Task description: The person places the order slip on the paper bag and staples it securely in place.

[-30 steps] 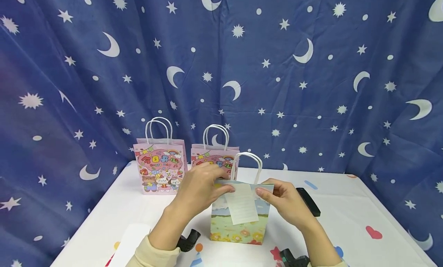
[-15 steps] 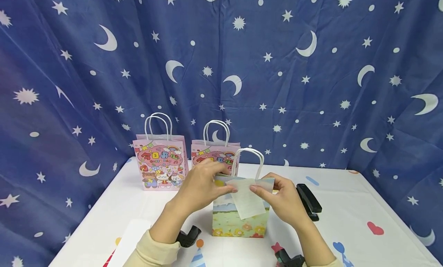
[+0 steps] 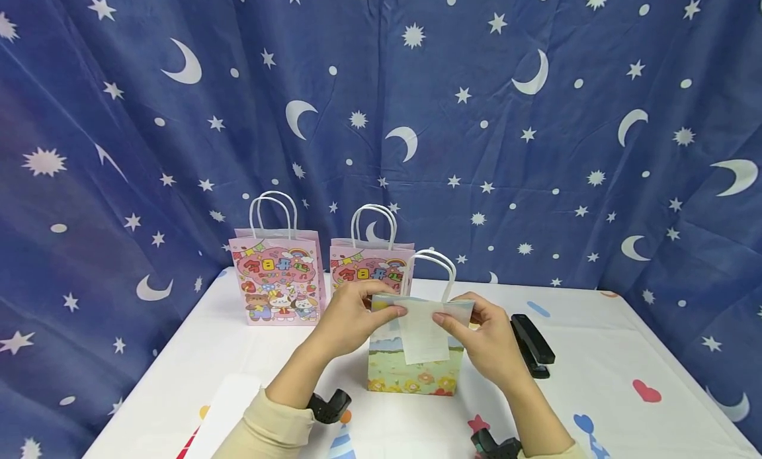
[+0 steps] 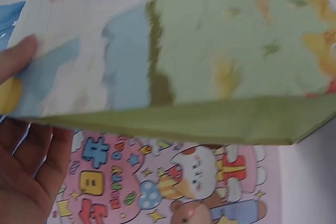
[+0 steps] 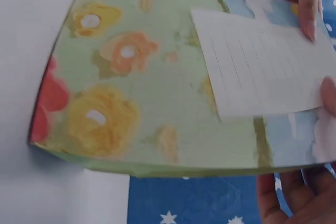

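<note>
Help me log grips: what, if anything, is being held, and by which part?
The flowered bag, by its top edge: the left hand grips near one corner, the right hand near the other, thumbs in front against the lined paper slip.

A white-covered table [image 3: 607,340] with printed shapes carries a pink bag [image 3: 276,279] at ten o'clock, another pink bag [image 3: 372,264] near twelve, a black stapler [image 3: 532,343] at two, and a flat white sheet [image 3: 226,409] at eight.

Has swung the paper slip [image 3: 424,336] from slanting to nearly straight against the flowered bag [image 3: 413,374]; has lifted the bag's base or pushed it farther off, cannot tell which; bares more of the black stapler [image 3: 532,340] beside the right hand [image 3: 483,333].
</note>
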The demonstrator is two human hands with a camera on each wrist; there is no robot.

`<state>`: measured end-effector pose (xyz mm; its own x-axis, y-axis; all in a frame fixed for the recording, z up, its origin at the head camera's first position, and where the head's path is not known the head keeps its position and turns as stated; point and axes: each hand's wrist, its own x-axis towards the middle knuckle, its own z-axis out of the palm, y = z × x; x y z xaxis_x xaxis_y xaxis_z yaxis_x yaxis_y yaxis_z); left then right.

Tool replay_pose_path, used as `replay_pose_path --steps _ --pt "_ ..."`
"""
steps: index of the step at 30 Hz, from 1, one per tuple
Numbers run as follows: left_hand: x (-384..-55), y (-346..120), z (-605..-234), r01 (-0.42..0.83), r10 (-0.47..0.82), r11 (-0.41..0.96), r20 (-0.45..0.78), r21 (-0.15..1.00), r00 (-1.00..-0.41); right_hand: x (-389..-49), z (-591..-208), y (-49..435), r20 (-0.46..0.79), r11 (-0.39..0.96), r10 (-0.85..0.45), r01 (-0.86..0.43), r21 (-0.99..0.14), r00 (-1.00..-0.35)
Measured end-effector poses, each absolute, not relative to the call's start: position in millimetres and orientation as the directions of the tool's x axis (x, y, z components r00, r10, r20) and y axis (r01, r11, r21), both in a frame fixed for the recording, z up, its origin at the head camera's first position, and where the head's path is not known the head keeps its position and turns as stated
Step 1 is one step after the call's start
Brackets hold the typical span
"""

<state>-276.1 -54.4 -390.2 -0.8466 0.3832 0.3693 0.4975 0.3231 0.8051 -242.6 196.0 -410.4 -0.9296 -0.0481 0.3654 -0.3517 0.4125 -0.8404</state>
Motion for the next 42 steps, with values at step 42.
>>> replay_pose_path --steps 42 --pt "-286.4 -55.8 -401.3 0.427 0.365 0.221 0.331 0.877 -0.87 -254.0 -406.9 252.8 0.288 0.591 0.075 -0.19 -0.784 -0.955"
